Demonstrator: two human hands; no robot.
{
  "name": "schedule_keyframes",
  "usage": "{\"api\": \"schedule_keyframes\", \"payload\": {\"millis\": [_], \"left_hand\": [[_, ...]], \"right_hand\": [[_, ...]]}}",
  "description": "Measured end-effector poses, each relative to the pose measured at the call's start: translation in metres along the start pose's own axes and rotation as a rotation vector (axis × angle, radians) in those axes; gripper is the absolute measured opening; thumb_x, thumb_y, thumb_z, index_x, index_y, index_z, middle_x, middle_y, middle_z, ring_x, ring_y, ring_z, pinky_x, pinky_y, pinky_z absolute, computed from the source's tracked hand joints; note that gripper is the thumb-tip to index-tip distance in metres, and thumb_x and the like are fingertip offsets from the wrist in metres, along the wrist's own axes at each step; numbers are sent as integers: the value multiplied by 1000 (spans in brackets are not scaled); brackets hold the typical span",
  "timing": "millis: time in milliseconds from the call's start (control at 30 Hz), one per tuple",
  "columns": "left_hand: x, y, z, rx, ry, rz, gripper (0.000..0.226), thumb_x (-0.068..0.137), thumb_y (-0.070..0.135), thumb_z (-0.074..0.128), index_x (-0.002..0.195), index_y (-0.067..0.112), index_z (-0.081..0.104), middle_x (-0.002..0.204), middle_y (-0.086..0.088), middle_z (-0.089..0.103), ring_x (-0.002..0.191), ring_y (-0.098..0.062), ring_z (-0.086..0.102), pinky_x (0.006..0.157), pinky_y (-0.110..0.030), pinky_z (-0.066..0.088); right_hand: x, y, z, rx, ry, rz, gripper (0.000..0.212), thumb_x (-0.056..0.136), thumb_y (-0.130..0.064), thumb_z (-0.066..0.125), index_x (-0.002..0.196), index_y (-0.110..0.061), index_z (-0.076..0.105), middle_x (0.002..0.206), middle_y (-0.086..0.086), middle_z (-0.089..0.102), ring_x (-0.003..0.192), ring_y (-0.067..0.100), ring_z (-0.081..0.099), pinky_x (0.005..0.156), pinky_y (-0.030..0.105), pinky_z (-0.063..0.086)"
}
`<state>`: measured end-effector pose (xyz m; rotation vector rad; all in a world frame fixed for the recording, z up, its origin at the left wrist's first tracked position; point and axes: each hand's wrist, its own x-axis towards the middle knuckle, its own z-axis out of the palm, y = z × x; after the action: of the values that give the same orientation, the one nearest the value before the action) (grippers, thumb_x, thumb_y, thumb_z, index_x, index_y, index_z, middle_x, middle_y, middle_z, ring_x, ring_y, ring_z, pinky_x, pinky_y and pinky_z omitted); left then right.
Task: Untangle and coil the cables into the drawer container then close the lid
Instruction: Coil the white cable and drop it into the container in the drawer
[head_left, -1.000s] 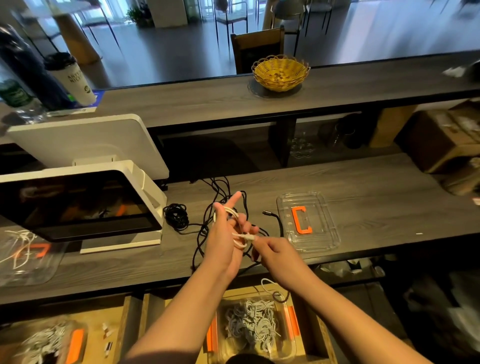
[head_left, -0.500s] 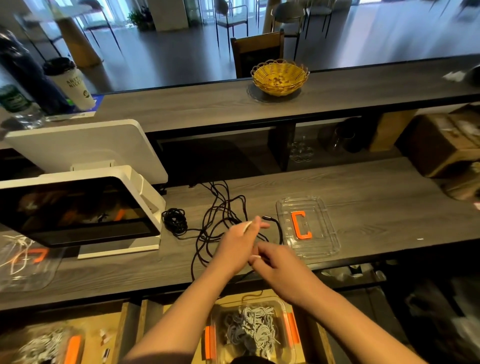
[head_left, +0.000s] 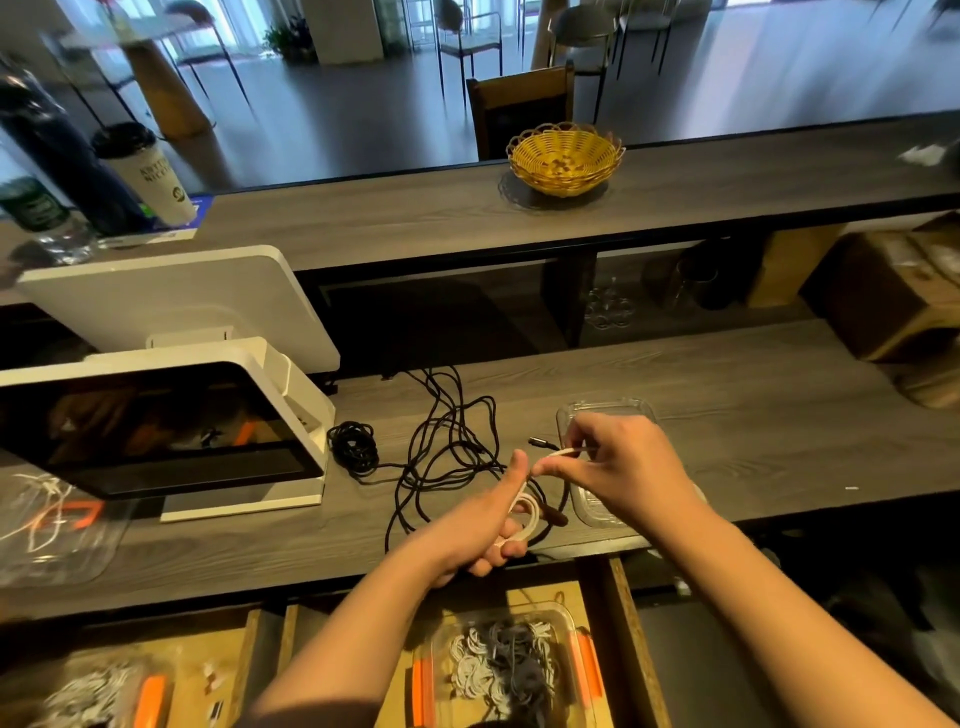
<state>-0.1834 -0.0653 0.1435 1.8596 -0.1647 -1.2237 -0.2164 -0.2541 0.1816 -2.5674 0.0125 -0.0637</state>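
My left hand (head_left: 485, 525) grips a small coil of white cable (head_left: 525, 512) above the desk's front edge. My right hand (head_left: 621, 470) pinches that cable's free end just to the right and a little higher. Tangled black cables (head_left: 447, 452) lie on the desk behind the hands, with a small black bundle (head_left: 354, 447) to their left. The clear lid (head_left: 592, 415) lies on the desk, mostly hidden under my right hand. Below, in the open drawer, stands the clear container (head_left: 506, 662) with orange clips, holding several coiled white and grey cables.
A white point-of-sale terminal (head_left: 171, 421) stands at the left of the desk. Another clear lid (head_left: 52, 525) lies at the far left, and a second container (head_left: 98, 699) sits in the left drawer. A yellow basket (head_left: 565, 158) and a cup (head_left: 148, 176) stand on the upper counter.
My right hand has drawn the white cable's end up and to the right, over the lid. My left hand has lowered slightly, with the white coil showing round its fingers.
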Motion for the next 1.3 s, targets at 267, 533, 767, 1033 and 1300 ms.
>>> {"api": "schedule_keyframes", "payload": {"millis": [267, 533, 767, 1033, 1300], "left_hand": [[-7, 6, -1, 158, -192, 100, 65, 84, 80, 28, 125, 41, 60, 69, 9, 51, 54, -3, 42, 52, -19, 36], [-7, 8, 6, -210, 73, 297, 50, 98, 53, 35, 133, 25, 58, 97, -7, 76, 67, -12, 68, 54, -21, 48], [-7, 18, 22, -721, 183, 417, 43, 101, 50, 32, 130, 35, 61, 125, 0, 71, 119, -17, 65, 102, -39, 49], [-7, 26, 24, -994, 334, 550, 53, 92, 57, 36, 133, 33, 58, 109, -9, 74, 102, -21, 71, 90, -37, 54], [-3, 24, 17, -1000, 423, 592, 47, 102, 54, 29, 129, 31, 60, 68, 4, 42, 57, -7, 37, 59, -24, 43]], "right_hand": [[-1, 10, 3, 35, 33, -33, 37, 76, -59, 68, 82, -26, 53, 67, -9, 56, 61, 6, 50, 57, 25, 43], [-8, 15, 8, 143, 17, 8, 21, 93, -44, 58, 90, -23, 63, 68, -8, 58, 62, 5, 54, 58, 22, 43], [-17, -3, 20, 350, -20, 74, 27, 102, -34, 50, 76, -33, 58, 62, -13, 59, 61, -2, 58, 54, 17, 40], [-24, -21, 37, 428, -114, 76, 24, 103, -33, 48, 88, -26, 65, 67, -9, 59, 58, 2, 52, 54, 19, 37], [-27, -28, 42, 300, -207, 107, 23, 103, -34, 47, 94, -25, 65, 72, -2, 62, 61, 12, 55, 60, 38, 48]]}}
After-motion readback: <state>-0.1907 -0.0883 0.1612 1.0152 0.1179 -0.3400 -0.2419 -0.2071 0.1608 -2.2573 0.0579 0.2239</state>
